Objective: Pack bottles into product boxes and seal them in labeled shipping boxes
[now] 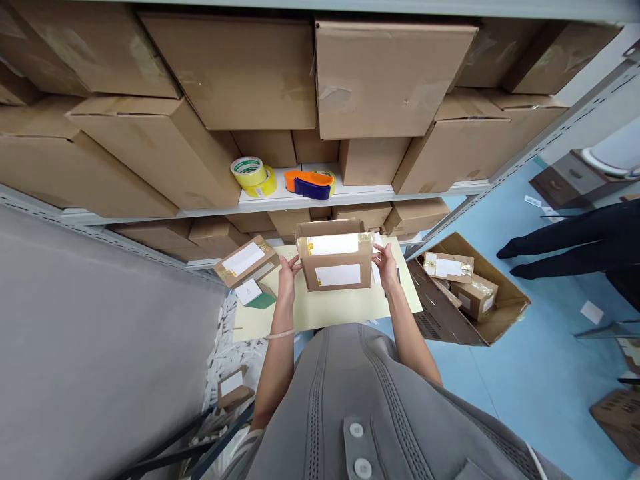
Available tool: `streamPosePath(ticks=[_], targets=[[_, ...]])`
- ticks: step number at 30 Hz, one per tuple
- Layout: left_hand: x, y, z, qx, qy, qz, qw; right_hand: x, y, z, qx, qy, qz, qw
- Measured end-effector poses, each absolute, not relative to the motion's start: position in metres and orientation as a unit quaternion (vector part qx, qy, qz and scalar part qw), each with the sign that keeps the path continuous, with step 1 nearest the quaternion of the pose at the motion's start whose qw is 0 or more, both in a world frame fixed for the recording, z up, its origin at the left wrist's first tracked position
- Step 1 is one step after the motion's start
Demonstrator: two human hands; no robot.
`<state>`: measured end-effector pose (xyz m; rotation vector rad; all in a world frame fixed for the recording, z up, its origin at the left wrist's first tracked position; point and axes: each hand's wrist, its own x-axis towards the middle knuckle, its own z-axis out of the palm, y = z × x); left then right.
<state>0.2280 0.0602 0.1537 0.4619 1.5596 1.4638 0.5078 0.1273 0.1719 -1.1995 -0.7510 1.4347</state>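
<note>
A small cardboard box point(335, 257) with two white labels and tape along its top edge sits over a pale yellow table point(325, 308). My left hand point(287, 272) grips its left side, fingers curled round the edge. My right hand point(387, 265) grips its right side the same way. Another labelled box point(245, 261) lies tilted to the left of it, with a white slip and a green piece point(257, 295) just below.
Yellow tape rolls point(253, 175) and an orange-blue tape dispenser point(309, 183) rest on the shelf above. Large cartons fill the shelves. An open carton point(493, 310) with labelled parcels stands on the blue floor at right. Another person's dark-clad legs point(565, 243) show at far right.
</note>
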Motion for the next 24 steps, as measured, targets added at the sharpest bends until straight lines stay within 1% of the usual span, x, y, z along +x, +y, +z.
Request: streamPosePath(ticks=[8,13,20,24], targets=[[0.230,0.059,0.144,0.131,0.672,0.580,0.442,0.505,0.132,0.148,-0.506,-0.277,0.620,0.531],[0.230,0.051,0.131,0.117,0.684,0.573,0.436,0.503,0.128,0.141,-0.507,-0.269,0.646,0.503],[0.234,0.043,0.123,0.130,0.663,0.579,0.456,0.496,0.119,0.128,-0.534,-0.299,0.652,0.447],[0.235,0.038,0.121,0.124,0.675,0.543,0.485,0.495,0.115,0.115,-0.552,-0.326,0.644,0.418]])
